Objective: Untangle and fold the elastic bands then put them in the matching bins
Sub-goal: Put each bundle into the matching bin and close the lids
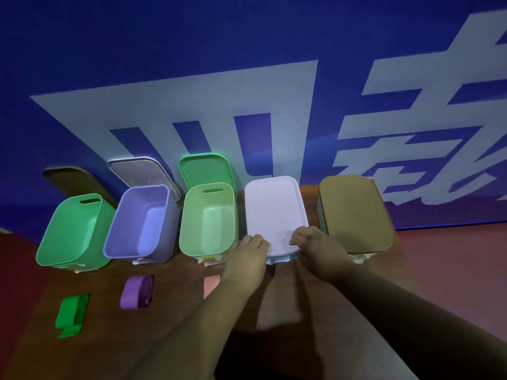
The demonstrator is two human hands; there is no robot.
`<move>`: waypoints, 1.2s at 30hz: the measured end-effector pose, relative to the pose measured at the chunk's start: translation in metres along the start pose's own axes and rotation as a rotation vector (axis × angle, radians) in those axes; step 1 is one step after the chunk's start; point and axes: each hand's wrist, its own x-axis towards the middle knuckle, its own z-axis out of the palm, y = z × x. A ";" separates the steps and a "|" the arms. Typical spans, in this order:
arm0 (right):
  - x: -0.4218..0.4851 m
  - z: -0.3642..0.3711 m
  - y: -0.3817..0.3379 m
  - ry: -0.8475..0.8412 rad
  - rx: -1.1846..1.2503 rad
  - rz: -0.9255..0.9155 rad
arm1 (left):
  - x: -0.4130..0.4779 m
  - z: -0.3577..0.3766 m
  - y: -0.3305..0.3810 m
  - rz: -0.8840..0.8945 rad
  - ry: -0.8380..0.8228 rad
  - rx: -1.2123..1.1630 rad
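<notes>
A blue wall panel [137, 50] with large white characters fills the background. Against it stands a brown table [170, 333] carrying five bins in one row.

From the left:
- green bin [55, 242], open, with a brown lid [68, 178] leaning behind it;
- purple bin [164, 242], open, with a pale lid [142, 171] leaning behind it;
- light green bin [189, 229], open, with a green lid [204, 168] leaning behind it;
- a bin closed by a white lid [274, 212];
- a bin closed by a tan lid [355, 212].

Both hands are at the near edge of the white lid. The right hand [318, 245] has its fingers curled onto the near right corner and grips it. The left hand [247, 256] has its fingers curled against the near left corner; whether they clasp the rim cannot be told.

Three folded bands lie on the table. The green band [72, 314] is in front of the green bin. The purple band [137, 292] is in front of the purple bin. The pink band [211, 286] is in front of the light green bin, partly hidden by the left forearm.
</notes>
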 end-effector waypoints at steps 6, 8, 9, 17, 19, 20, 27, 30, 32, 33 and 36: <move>-0.006 0.009 0.002 -0.030 -0.052 -0.035 | -0.002 -0.004 0.001 0.090 -0.040 0.049; -0.010 0.015 0.002 0.007 -0.072 -0.047 | -0.005 -0.003 0.002 0.107 -0.053 0.050; -0.011 0.016 0.002 0.024 -0.071 -0.043 | -0.005 -0.002 0.001 0.088 -0.051 0.036; 0.000 0.007 -0.004 -0.030 -0.081 0.018 | 0.004 0.009 -0.004 0.043 0.007 -0.067; 0.005 0.003 -0.007 -0.008 -0.083 0.041 | 0.009 0.009 -0.005 0.017 0.010 -0.103; 0.007 0.001 -0.008 0.006 -0.086 0.050 | 0.012 0.008 -0.005 0.003 0.004 -0.132; 0.013 0.000 -0.007 -0.008 -0.145 0.003 | 0.006 -0.004 -0.016 -0.071 -0.016 -0.384; 0.011 -0.002 -0.017 0.015 -0.035 0.001 | -0.018 -0.004 -0.032 -0.121 0.045 -0.451; 0.009 0.004 -0.031 0.052 0.037 -0.034 | -0.041 0.003 -0.047 -0.198 0.092 -0.485; 0.007 0.007 -0.040 0.044 0.061 -0.059 | -0.053 0.008 -0.055 -0.227 0.099 -0.503; 0.006 0.022 -0.068 -0.056 0.142 -0.143 | -0.084 0.023 -0.078 -0.325 0.022 -0.490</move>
